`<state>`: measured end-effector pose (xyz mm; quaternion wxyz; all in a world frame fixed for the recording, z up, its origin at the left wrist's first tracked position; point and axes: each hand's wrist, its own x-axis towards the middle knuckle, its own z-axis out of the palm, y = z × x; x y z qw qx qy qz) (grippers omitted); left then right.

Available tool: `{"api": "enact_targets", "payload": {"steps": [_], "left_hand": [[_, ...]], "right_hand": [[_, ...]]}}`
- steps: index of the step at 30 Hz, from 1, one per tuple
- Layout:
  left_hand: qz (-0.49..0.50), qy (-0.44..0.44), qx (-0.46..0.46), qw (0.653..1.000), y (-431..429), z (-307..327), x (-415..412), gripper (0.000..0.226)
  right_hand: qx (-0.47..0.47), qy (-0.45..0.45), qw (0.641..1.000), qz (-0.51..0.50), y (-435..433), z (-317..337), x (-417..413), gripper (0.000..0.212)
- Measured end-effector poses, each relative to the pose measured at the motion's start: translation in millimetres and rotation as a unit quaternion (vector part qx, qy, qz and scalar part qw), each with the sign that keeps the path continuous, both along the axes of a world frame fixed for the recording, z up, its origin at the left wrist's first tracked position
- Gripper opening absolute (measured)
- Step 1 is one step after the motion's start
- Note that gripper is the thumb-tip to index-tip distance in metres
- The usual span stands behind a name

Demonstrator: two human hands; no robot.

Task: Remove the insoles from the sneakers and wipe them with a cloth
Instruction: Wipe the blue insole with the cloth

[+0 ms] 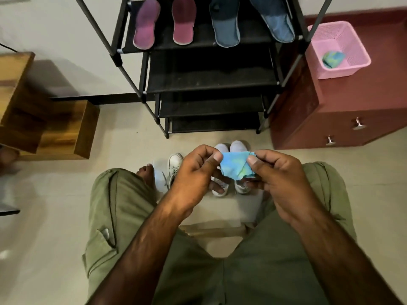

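The cloth point(235, 167), blue with green patches, is stretched between both hands in the near centre, above the person's knees. The left hand point(193, 172) pinches its left edge between thumb and forefinger; the right hand point(279, 179) pinches its right corner the same way, other fingers curled.

On the floor under the hands stands a pale pair of sneakers point(239, 148), toes pointing far, with a white sneaker point(175, 166) just to their left.

Farther off is a black rack point(211, 75). On its top shelf lie two pink insoles point(146, 23) at left and two blue insoles point(225, 25) at right.

To the right, a pink basket point(352, 69) sits on a red cabinet point(330, 119) and holds a second cloth point(332, 59). A wooden unit point(66, 128) stands at left.
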<state>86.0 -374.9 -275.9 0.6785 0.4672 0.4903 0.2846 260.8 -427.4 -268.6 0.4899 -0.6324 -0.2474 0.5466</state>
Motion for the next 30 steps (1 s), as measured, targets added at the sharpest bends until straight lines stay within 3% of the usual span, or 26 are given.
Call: {"api": "enact_targets", "payload": {"steps": [5,11,19,23,30], "left_hand": [[0.0,-0.05,-0.057,0.997,-14,0,-5,0.032],[0.02,-0.033,-0.007,0.999,-18,-4,-11,0.019],[-0.026,0.016,0.03,0.999,-17,1,-11,0.015],[0.02,0.009,0.03,0.999,-18,2,-9,0.016],[-0.004,-0.054,0.06,0.997,-25,0,-11,0.03]], "right_hand": [[0.025,-0.049,0.998,-0.021,-8,5,-11,0.019],[0.022,-0.023,0.999,-0.027,-13,12,-17,0.015],[0.03,-0.074,0.994,0.079,-14,9,-13,0.032],[0.068,-0.106,0.986,0.107,-15,6,-11,0.019],[0.062,-0.064,0.995,0.04,-17,0,-14,0.029]]}}
